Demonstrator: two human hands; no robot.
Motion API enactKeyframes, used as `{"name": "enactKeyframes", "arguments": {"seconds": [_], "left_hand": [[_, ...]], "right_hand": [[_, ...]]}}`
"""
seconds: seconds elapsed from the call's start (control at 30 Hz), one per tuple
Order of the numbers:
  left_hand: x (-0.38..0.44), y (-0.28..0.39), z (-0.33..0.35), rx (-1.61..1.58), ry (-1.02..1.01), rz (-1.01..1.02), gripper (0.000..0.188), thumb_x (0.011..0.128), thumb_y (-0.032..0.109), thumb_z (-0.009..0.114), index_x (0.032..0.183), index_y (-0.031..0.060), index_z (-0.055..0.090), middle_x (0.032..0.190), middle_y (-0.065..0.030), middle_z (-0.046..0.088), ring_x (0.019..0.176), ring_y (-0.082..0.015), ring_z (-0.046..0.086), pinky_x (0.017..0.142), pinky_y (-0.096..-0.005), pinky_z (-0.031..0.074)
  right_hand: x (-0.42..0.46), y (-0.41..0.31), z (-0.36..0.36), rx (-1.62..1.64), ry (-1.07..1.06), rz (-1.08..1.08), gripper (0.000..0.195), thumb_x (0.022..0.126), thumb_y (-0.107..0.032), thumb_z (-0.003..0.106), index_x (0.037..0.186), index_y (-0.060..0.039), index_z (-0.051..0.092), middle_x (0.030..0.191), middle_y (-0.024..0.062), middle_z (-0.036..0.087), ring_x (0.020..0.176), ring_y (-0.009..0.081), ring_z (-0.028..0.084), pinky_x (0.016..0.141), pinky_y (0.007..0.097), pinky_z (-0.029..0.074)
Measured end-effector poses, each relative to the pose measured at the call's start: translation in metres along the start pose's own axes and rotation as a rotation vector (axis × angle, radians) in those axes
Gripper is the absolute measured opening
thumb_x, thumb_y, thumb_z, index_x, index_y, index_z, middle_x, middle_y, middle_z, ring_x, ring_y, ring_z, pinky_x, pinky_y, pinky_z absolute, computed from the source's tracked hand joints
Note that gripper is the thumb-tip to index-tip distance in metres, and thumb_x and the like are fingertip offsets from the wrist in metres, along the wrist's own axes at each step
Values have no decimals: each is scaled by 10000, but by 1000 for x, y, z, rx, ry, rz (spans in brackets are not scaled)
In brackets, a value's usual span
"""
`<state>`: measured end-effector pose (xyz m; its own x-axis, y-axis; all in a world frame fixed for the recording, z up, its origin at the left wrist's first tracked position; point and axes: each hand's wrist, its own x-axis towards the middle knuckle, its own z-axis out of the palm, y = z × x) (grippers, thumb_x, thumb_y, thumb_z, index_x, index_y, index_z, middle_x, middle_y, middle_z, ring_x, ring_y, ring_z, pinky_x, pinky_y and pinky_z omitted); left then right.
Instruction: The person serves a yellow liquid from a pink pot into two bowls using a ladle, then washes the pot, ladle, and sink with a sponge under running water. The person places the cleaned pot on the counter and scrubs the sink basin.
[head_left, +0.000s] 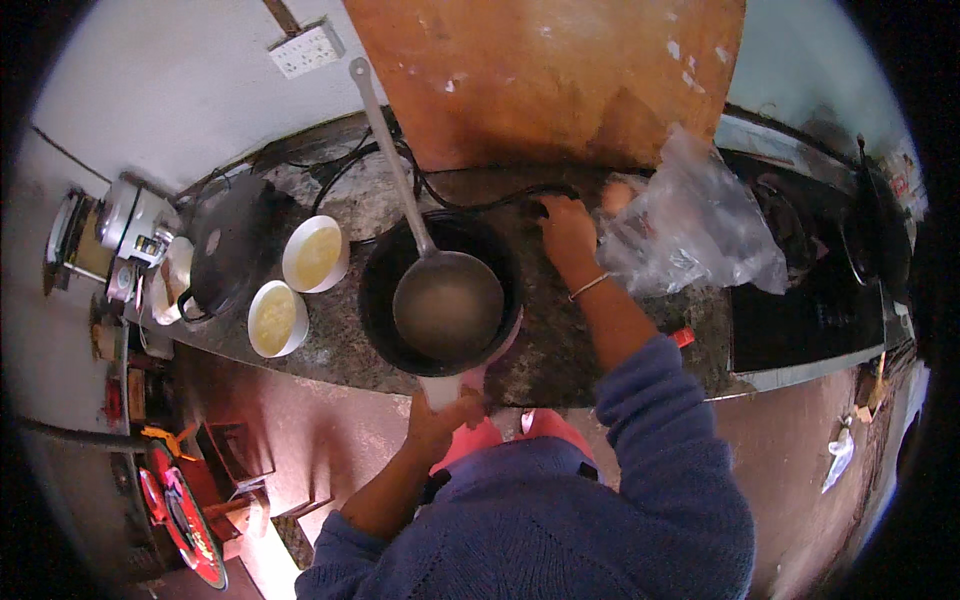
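My left hand (446, 420) grips the pale handle of a dark, deep pan (379, 300) at the counter's front edge. A large grey metal ladle (448, 300) rests in the pan, its long handle leaning toward the wall. What the ladle and pan hold is hard to make out. My right hand (568, 234) reaches to the back of the counter, fingers curled at a black cable or hose (517, 196); whether they close on it is unclear. Beside that hand lies a clear plastic bag (686, 225), with a brownish round item (616, 197) at its left edge.
Two white bowls (316, 253) (277, 319) of yellowish food stand left of the pan. Farther left are a black lidded pot (232, 247) and a rice cooker (139, 217). A small red object (682, 337) lies near a black glossy surface (806, 322). An orange-brown board (555, 82) leans behind.
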<state>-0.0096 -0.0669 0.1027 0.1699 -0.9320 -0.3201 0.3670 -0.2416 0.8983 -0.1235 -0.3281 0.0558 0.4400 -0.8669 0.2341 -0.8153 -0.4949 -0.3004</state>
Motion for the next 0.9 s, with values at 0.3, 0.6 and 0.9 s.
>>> {"name": "enactKeyframes", "arguments": {"seconds": [0.3,0.6,0.9], "left_hand": [[3,-16,22,73,-43,6,104,728,110,536,762,11,532,660,-53,552,588,-128,520,552,-250,409],[5,15,20,691,-417,186,250,805,249,467,917,36,536,843,-102,578,760,-246,555,674,-333,425],[92,149,-100,852,-132,159,306,794,325,479,925,50,507,859,-69,556,763,-165,526,648,-301,420]], "right_hand": [[-34,7,-28,351,326,-100,368,646,-33,594,999,-22,491,1021,154,448,924,279,457,800,342,389],[-184,-52,-86,1028,-257,-11,255,728,-95,560,967,-13,522,884,71,518,847,143,502,756,269,407],[-182,-143,-78,1229,31,623,210,734,-179,600,861,-12,587,632,-4,539,534,53,469,461,212,373]]}}
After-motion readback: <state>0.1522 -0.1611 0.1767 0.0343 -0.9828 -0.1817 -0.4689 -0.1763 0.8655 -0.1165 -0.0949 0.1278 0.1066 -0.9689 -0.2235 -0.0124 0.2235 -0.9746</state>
